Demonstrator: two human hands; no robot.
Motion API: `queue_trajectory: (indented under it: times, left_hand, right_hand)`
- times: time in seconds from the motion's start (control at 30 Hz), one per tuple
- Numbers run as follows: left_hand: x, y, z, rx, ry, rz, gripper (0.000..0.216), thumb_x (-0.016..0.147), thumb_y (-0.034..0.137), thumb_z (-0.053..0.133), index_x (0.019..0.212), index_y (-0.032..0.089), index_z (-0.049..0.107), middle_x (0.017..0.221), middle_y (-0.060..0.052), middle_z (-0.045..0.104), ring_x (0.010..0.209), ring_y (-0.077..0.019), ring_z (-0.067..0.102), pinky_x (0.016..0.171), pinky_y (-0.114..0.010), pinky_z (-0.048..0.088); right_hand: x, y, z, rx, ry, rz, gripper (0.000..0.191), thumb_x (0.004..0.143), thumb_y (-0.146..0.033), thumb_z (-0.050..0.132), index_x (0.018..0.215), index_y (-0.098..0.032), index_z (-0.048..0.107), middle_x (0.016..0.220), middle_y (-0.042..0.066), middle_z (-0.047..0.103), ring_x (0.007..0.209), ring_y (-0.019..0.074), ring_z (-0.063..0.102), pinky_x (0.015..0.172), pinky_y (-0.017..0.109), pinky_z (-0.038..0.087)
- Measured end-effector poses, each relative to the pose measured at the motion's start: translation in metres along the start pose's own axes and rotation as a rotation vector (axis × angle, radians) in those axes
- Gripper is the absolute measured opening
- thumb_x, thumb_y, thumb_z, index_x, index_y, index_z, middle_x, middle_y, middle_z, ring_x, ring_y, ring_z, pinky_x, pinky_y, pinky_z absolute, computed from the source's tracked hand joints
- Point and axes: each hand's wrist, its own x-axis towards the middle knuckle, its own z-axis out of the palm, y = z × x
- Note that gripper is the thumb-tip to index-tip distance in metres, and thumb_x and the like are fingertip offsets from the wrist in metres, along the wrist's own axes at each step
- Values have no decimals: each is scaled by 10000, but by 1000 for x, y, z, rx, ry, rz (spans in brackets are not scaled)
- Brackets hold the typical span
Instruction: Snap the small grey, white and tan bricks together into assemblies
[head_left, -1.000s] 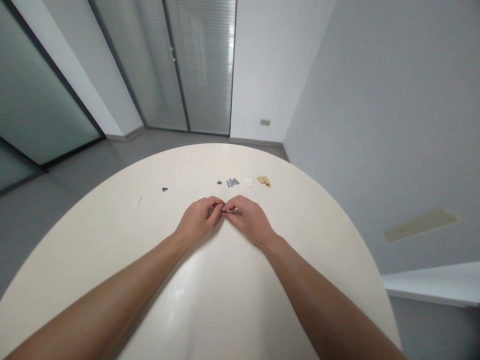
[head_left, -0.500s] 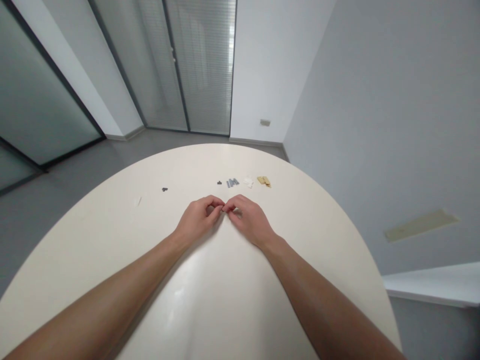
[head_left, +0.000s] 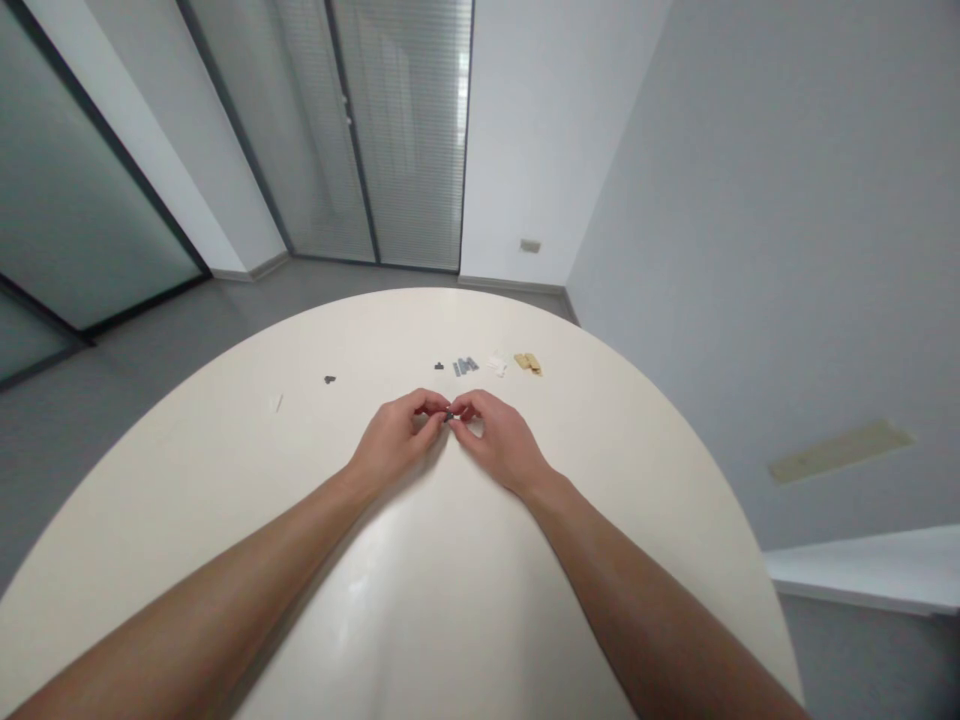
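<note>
My left hand [head_left: 394,437] and my right hand [head_left: 499,442] meet above the middle of a round cream table [head_left: 225,450]. Their fingertips pinch a small dark grey plastic piece [head_left: 448,415], probably a building brick, which is mostly hidden by my fingers. Beyond my hands lie several small pieces: a dark one [head_left: 330,379], another dark one [head_left: 439,366], blue-grey plates [head_left: 465,366], white pieces [head_left: 496,365] and tan pieces [head_left: 528,362]. A white scrap [head_left: 277,402] lies further left.
The curved table edge [head_left: 420,289] runs around the far side, with a grey floor [head_left: 315,285] beyond it. Glass partitions with blinds [head_left: 401,130] stand behind, a grey wall [head_left: 750,250] stands at right, and a white ledge [head_left: 862,570] sits low at right.
My fingertips have closed in around the dark piece, which now shows between them. My hands have otherwise barely moved, and the pieces on the table stay in place.
</note>
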Motion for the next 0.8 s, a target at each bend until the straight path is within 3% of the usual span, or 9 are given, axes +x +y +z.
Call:
queue_trajectory:
  times: [0.8]
  left_hand:
    - [-1,2,1,-1,3,13,177,916,259,566,1037,200,680,1004,-55,744,917,-187,681,842,-347,532]
  right_hand:
    - [0,-1,0,34,-24,25,110,929,-256,624,1036,-232,626,965,21,727,892,165,673,821,323,501]
